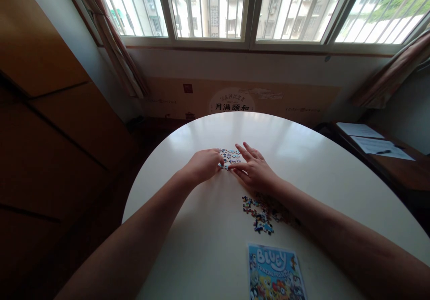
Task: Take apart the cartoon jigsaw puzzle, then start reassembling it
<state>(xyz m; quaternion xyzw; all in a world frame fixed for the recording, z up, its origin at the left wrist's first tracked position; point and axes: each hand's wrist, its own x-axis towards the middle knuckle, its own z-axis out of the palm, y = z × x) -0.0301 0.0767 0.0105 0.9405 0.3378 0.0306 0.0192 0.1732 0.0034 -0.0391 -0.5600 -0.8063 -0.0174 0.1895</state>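
Note:
Several small jigsaw puzzle pieces (pixel 231 156) lie in a patch on the white round table (pixel 198 215), between my two hands. From the left, my left hand (pixel 206 163) reaches in with fingers curled down, pinching a light-blue puzzle piece (pixel 220 166) at the patch's near edge. Its fingertips are partly hidden. My right hand (pixel 253 167) has its fingers spread, with nothing in its grasp. One of its fingertips rests at a small puzzle piece (pixel 226 167) on the near side of the patch.
A loose heap of puzzle pieces (pixel 264 215) lies below my right forearm, which partly covers it. Nearer me is a blue picture card (pixel 276 273) reading "Bluey". On the right, a brown side desk (pixel 399 167) bears papers (pixel 379 147) and pens. Windows stand beyond the table.

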